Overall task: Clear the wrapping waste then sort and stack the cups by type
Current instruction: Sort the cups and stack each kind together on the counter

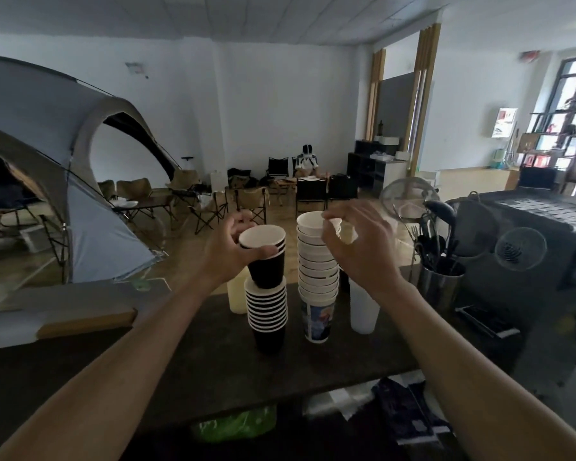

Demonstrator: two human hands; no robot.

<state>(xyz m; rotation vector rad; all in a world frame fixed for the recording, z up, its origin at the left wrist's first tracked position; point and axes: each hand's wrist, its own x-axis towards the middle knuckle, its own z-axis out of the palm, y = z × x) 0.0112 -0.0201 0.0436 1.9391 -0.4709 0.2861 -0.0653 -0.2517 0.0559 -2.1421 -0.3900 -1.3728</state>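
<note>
Left hand: the left hand (233,251) is clamped around a small nested bunch of black cups (266,257), thumb across the front just under the rims, fingers behind.
Black stack: the held bunch sits with its base in the mouth of the black stack (267,311) standing on the dark counter (180,354); it looks only partly seated and leans a touch to the left.
Right hand: the right hand (356,247) is at the top of the white stack (318,271), fingertips pinched at the rim of the top cup; whether they truly grip it or only touch it I cannot tell, the fingers being blurred.
White stack: tall, its bottom cup printed in blue, standing just beside the black stack and apart from it.
Other cups: a pale yellowish stack (236,294) behind the black one and a translucent stack (363,307) to the right of the white one.
Waste: crumpled wrapping, green (236,424) and dark (406,417), lies below the counter's near edge, off the work surface.
Doing it well: square the black bunch over its stack before pressing, push straight down rather than from the side, and steady the tall white column so it does not tip.
Risk: the white stack is tall and narrow; a sideways nudge from either wrist could probably topple it.
</note>
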